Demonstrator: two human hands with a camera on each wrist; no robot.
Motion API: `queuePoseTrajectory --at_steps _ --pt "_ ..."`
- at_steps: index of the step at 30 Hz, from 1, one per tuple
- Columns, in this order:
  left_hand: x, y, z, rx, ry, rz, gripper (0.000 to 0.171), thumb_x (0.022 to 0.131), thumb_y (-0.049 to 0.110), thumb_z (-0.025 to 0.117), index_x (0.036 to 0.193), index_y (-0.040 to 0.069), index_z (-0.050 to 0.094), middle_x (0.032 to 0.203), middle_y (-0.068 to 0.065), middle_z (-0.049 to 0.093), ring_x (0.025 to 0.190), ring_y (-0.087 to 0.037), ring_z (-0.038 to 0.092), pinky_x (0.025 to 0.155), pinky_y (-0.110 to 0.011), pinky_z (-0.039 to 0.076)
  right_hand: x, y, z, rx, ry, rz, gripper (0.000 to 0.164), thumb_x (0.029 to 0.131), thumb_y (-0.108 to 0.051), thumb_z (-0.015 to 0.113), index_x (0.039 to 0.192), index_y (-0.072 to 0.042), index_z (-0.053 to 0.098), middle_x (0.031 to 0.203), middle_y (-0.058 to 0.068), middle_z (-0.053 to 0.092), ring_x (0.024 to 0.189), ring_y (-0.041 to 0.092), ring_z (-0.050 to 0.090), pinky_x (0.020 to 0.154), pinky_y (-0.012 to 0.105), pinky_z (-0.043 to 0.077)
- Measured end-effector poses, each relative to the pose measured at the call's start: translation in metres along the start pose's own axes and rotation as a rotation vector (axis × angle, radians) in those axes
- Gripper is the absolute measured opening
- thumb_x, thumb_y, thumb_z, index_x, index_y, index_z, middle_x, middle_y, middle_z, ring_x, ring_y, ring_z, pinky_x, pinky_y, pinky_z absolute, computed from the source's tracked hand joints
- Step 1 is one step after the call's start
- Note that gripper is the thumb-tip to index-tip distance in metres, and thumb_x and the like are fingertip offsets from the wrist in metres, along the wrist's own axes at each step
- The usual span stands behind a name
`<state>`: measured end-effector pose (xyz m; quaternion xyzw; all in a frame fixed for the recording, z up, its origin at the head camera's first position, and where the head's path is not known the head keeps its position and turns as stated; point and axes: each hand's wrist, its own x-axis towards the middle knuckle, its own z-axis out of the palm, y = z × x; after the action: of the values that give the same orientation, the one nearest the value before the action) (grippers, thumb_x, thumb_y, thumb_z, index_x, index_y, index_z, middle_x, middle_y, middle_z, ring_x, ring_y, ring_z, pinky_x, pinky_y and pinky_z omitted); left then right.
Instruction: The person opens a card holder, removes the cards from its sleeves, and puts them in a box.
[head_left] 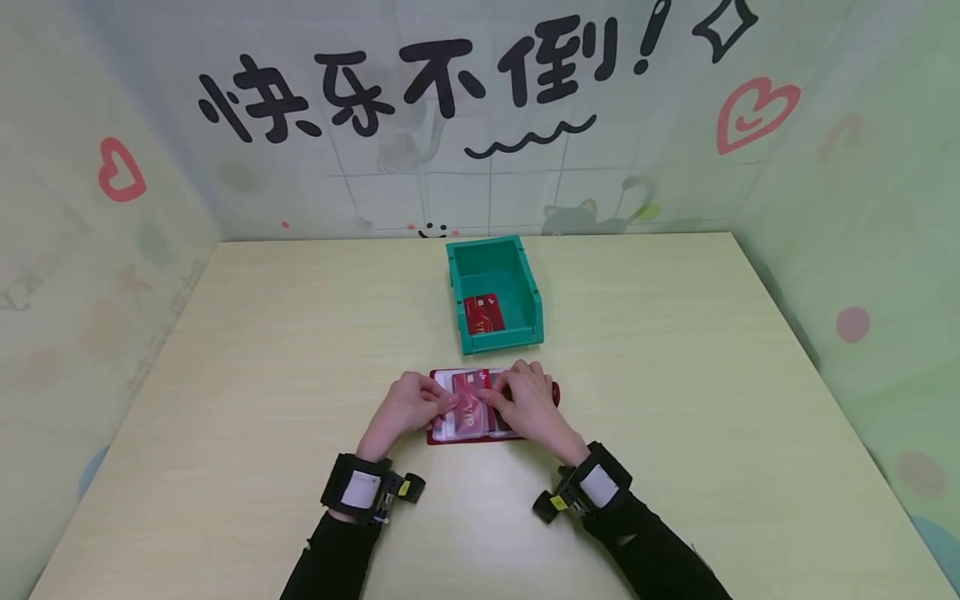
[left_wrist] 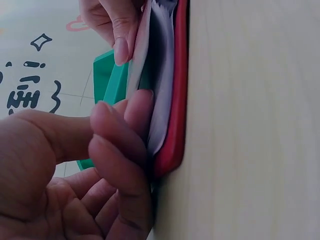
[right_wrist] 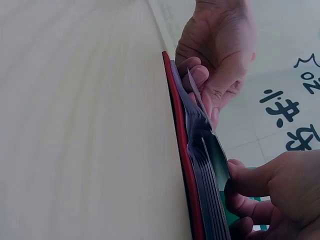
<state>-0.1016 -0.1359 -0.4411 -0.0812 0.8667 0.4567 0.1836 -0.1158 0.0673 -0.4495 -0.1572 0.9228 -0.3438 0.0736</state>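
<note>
Printed walls [head_left: 847,250] with 2 red hearts [head_left: 107,177] border a pale table [head_left: 300,333].

The right hand [head_left: 531,407] hides part of the red card holder [head_left: 450,441].

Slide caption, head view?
Left hand and right hand on an open card holder; beyond, a teal bin holds a red card.
</note>
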Motion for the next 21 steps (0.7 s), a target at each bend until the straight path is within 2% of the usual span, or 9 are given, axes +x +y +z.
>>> queuePoseTrajectory --at_steps 6,13,21 --pt "-0.002 0.000 0.000 0.001 -0.004 0.014 0.022 0.095 0.022 0.070 0.095 0.000 0.073 0.066 -0.005 0.064 0.058 -0.014 0.056 0.056 -0.021 0.045 -0.002 0.002 -0.001 0.042 0.002 -0.012 0.024 0.092 -0.029 0.074 0.078 -0.010 0.066 0.088 0.007 0.054 0.096 0.022 0.043 0.080 0.037 0.031" --pt "-0.003 0.000 0.001 -0.014 0.005 0.006 0.020 0.094 0.020 0.071 0.095 0.000 0.072 0.066 -0.007 0.065 0.057 -0.015 0.057 0.056 -0.021 0.046 -0.001 0.008 -0.007 0.099 -0.022 -0.011 0.019 0.092 -0.024 0.073 0.081 -0.011 0.065 0.092 0.006 0.056 0.099 0.020 0.047 0.077 0.032 0.042" --pt "-0.002 -0.003 0.003 -0.006 0.007 0.018 0.021 0.094 0.020 0.071 0.097 0.000 0.071 0.069 -0.007 0.066 0.058 -0.014 0.059 0.058 -0.021 0.047 0.000 0.018 -0.015 0.160 -0.063 -0.017 0.017 0.094 -0.022 0.071 0.084 -0.010 0.065 0.092 0.006 0.059 0.092 0.017 0.051 0.074 0.026 0.045"
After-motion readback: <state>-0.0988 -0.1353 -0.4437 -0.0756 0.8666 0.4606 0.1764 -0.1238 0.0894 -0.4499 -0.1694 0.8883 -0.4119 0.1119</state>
